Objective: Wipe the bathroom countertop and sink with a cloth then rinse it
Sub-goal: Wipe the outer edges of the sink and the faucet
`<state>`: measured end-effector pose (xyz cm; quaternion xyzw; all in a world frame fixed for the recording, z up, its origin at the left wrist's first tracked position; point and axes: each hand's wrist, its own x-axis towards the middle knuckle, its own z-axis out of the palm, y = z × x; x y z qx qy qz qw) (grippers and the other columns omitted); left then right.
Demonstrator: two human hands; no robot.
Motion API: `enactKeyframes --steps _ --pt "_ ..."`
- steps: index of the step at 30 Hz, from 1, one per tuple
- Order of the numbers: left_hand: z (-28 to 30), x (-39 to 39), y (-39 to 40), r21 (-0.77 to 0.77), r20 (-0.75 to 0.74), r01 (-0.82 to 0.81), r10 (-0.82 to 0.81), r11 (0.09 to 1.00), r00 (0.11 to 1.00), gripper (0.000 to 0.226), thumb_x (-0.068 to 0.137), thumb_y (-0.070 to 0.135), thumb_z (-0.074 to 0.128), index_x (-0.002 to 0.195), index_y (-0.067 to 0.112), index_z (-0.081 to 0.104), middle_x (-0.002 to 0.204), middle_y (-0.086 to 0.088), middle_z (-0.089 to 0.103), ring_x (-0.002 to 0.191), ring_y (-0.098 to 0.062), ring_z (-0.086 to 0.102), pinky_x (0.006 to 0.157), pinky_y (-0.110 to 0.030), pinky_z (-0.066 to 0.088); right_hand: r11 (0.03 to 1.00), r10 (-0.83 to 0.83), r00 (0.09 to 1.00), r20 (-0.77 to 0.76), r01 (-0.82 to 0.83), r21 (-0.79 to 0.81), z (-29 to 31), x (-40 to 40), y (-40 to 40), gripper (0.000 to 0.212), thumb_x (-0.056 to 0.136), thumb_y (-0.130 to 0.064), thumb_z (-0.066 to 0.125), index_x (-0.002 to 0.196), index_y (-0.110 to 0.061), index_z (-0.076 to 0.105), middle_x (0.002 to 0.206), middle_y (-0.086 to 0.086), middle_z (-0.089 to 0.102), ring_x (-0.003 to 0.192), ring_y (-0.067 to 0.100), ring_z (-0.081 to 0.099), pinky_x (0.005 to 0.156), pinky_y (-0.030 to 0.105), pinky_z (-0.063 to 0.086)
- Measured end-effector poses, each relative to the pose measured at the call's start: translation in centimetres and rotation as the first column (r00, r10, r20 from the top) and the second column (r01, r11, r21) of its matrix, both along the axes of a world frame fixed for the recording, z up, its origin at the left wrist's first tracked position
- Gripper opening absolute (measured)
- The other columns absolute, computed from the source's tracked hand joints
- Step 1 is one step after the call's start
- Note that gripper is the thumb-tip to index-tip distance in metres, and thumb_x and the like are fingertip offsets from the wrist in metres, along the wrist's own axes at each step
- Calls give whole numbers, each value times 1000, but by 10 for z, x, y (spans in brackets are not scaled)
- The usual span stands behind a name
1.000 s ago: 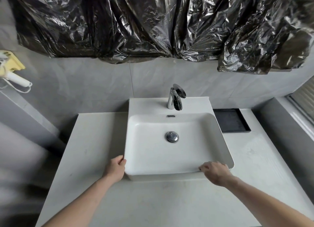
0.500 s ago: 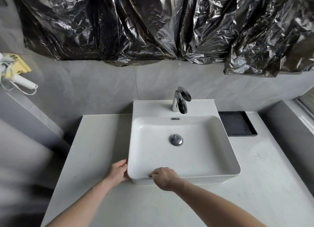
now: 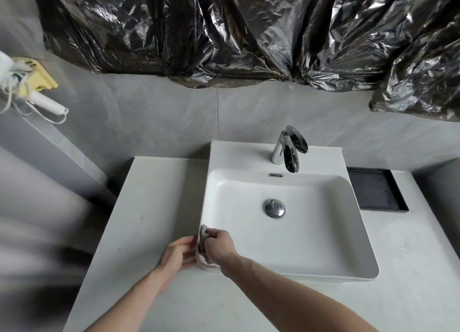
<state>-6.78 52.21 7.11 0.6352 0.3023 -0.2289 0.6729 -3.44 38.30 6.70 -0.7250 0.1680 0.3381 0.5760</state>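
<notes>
Wiping is under way. The right hand point(image 3: 219, 247) grips the cloth point(image 3: 202, 234) against the sink point(image 3: 323, 232) at its front-left corner. The left hand point(image 3: 178, 253) braces the sink's outer wall, fingers point(image 3: 185, 243) straight. Tabletop point(image 3: 154, 207) condition cannot be told; faucet point(image 3: 290, 149) dry, so rinsing remains.

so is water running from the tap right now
No, the tap shows no stream below its spout and the sink basin looks dry around the drain.
</notes>
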Motion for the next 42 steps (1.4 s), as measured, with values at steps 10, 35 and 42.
enactKeyframes --steps 10,35,42 --pt "-14 26 7 335 69 277 -317 900 946 17 84 34 67 99 28 73 86 4 76 76 -26 68 76 -38 56 986 -168 983 76 168 7 -9 120 14 21 72 -14 37 61 -21 53 62 -1 51 46 15 41 41 20 27" --pt "-17 35 7 596 0 421 -524 684 852 27 94 29 61 82 5 57 64 -2 57 57 -10 42 58 -29 35 772 592 795 131 -513 -375 -3 -24 -88 38 94 -15 42 97 -34 75 100 -41 68 102 -1 62 86 11 41" --pt "-23 34 5 639 8 397 -522 659 853 27 96 25 63 82 2 60 64 0 55 57 -10 41 55 -28 32 604 618 786 38 -444 -662 2 -38 -210 40 97 -27 36 117 -35 69 120 -16 69 109 14 62 92 30 47"
